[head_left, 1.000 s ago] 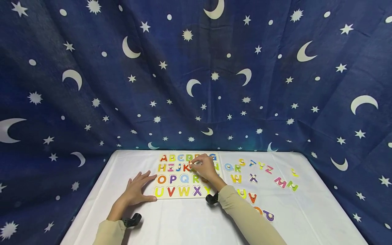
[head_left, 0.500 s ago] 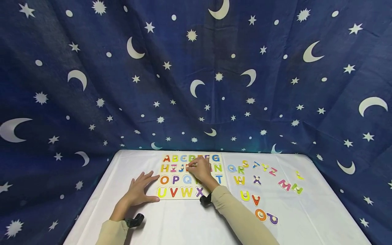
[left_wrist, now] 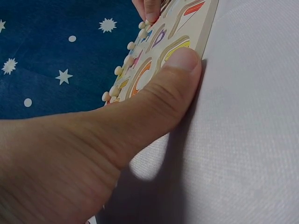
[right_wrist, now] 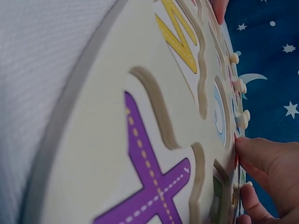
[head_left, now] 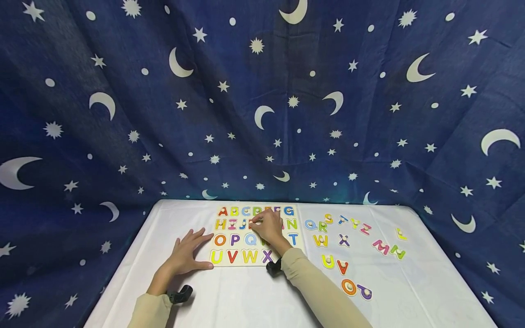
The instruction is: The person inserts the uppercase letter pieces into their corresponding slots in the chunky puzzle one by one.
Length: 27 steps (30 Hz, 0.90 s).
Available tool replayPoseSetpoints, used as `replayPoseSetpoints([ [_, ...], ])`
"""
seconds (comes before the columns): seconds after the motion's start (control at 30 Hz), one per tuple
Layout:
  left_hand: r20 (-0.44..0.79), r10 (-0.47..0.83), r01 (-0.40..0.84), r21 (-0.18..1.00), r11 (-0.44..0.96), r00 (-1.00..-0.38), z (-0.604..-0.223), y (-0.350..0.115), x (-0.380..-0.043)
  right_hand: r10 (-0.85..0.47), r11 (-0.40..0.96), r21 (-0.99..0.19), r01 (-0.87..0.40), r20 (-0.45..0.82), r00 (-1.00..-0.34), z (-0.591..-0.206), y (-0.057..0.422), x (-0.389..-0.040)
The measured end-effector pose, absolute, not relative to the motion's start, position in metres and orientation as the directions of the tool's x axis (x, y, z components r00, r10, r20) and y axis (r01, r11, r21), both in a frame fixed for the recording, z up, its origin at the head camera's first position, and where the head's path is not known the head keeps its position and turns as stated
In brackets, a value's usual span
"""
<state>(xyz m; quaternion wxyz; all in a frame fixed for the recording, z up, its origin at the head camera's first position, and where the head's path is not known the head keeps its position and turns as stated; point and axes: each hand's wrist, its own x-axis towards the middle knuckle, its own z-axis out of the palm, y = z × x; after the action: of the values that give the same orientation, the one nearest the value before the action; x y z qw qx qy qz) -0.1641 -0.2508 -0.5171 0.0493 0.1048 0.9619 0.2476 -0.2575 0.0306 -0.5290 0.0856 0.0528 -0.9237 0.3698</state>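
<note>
A wooden alphabet puzzle board (head_left: pixel 301 246) lies on the white table, its recesses printed with coloured letters. Knobbed letter pieces fill the top row and the start of the second, up to a blue J (head_left: pixel 243 224). My right hand (head_left: pixel 268 226) is over that second row, pinching a red letter piece (right_wrist: pixel 236 151) right beside the J; fingers hide most of it. With fingers spread, my left hand (head_left: pixel 186 253) rests at the board's left edge, and its thumb (left_wrist: pixel 180 65) touches the near corner. The purple X recess (right_wrist: pixel 154 182) shows bare in the right wrist view.
Right of the board lie loose knobbed letters, among them a yellow W (head_left: pixel 321 241), a purple X (head_left: pixel 343 240), an orange O (head_left: pixel 348 287), a purple P (head_left: pixel 364 292) and a pink M (head_left: pixel 380 247). A blue star-and-moon curtain (head_left: pixel 262 114) hangs behind the table.
My right hand has shifted slightly left and lower onto the red piece's spot beside the J, then stayed there. The left hand keeps its place. The head view has shifted slightly.
</note>
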Motion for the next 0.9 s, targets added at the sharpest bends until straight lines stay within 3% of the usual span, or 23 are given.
replayPoseSetpoints([
  [0.47, -0.039, 0.233, 0.185, 0.489, 0.852, -0.972, -0.515, -0.250, -0.163, -0.063, 0.702, -0.690, -0.179, 0.189, -0.980, -0.534, 0.035, -0.260],
  [0.77, -0.044, 0.226, 0.176, 0.493, 0.852, -0.973, -0.519, -0.251, -0.164, -0.229, 0.517, -0.786, -0.338, 0.253, -0.940, -0.523, 0.068, -0.257],
  [0.9, -0.032, 0.224, 0.180, 0.490, 0.853, -0.974, -0.520, -0.252, -0.165, -0.241, 0.523, -0.760, -0.386, 0.302, -0.922, -0.518, 0.096, -0.257],
])
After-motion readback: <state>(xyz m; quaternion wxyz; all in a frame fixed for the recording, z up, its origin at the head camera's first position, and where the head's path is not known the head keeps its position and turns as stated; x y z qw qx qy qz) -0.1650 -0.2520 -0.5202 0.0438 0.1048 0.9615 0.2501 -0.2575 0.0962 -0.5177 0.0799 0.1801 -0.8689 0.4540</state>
